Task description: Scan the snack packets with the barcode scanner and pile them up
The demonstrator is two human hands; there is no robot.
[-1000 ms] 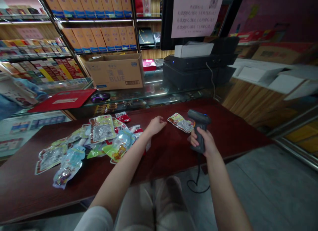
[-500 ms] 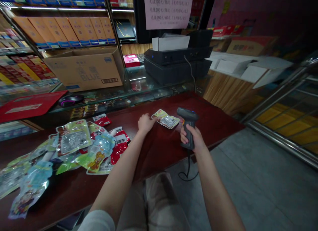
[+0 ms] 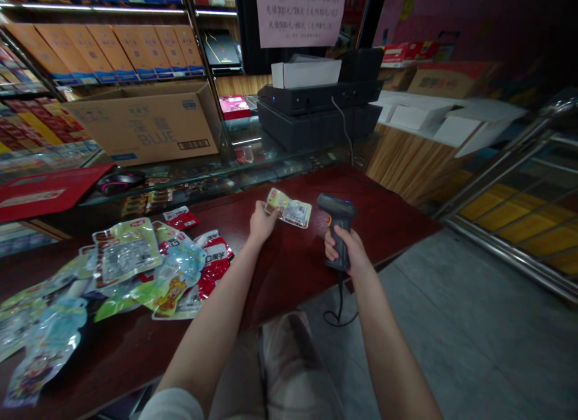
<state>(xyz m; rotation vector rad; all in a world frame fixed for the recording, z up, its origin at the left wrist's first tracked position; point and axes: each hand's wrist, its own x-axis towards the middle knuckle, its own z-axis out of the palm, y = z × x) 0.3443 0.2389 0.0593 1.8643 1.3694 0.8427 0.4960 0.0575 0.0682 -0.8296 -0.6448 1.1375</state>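
My left hand (image 3: 263, 223) is closed on the left end of a yellow-green snack packet (image 3: 295, 213), thumb on top; its silvery printed side faces up. My right hand (image 3: 345, 249) is wrapped round the handle of a dark grey barcode scanner (image 3: 338, 218), whose head points left toward the packet. A black cord hangs from the scanner's handle past the table edge. Left of my left arm, a pile of snack packets lies on the dark red table (image 3: 289, 269): a silvery-green packet (image 3: 129, 251), red packets (image 3: 214, 263) and light-blue spouted pouches (image 3: 56, 341).
Behind the table, a glass counter carries a cardboard box (image 3: 149, 125), a computer mouse (image 3: 120, 181), a red folder (image 3: 49, 188) and a black cash drawer (image 3: 316, 125). A metal railing (image 3: 510, 257) stands at the right. Stocked shelves rise at the back left.
My left hand reached the lone packet, took hold of its left end and shifted it slightly. My right hand keeps the scanner. The view has swung right, so everything appears further left.
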